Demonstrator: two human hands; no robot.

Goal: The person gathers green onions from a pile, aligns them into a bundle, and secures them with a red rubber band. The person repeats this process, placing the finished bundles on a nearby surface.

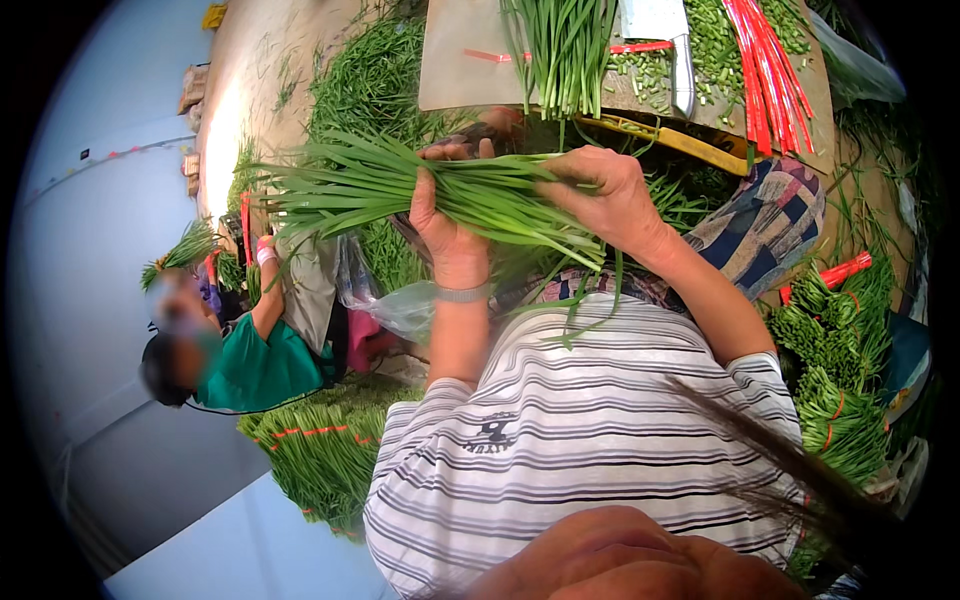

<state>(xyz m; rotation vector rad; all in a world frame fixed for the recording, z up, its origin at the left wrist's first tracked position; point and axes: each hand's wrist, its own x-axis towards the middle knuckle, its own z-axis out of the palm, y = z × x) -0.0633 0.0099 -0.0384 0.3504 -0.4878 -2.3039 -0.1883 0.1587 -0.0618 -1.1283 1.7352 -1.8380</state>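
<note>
A loose bunch of garlic chives (495,199) lies across my left hand (448,225), whose fingers and thumb are closed around its middle. The leaf tips fan out to the left and the pale stem ends point right. My right hand (611,195) pinches at the stem end; its fingertips are partly blurred among the blades. A few loose blades (574,315) hang down over my lap. Ahead on a board (461,64) lies another bunch of chives (566,56) on top of a red tie strip (641,48).
On the board are a cleaver (682,71), cut stem pieces (712,49) and red ties (765,75). A yellow bar (697,150) runs below its edge. Loose chives (367,82) heap at left; tied bundles (836,420) stack at right. Another person (259,364) sits at left.
</note>
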